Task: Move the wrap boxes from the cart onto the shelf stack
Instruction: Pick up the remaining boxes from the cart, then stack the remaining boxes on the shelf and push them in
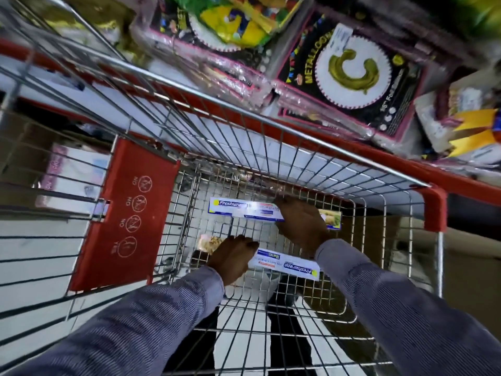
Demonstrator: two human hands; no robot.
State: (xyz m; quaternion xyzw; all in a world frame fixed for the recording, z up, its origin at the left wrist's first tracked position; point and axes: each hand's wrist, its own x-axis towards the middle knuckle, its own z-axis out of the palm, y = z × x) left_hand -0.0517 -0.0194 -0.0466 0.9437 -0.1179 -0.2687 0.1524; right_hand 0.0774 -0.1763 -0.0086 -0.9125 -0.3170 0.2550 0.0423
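Two long white-and-blue Freshwrapp wrap boxes lie on the floor of a wire shopping cart. The far wrap box runs left to right, and my right hand is clasped over its right half. The near wrap box lies closer to me, its printing upside down. My left hand curls around that box's left end, hiding it. Both sleeves are grey-blue.
A red child-seat flap with warning icons hangs at the cart's left end. Beyond the cart's red-capped rim a shelf holds foil balloon packs in clear plastic. Cardboard boxes sit low on the left.
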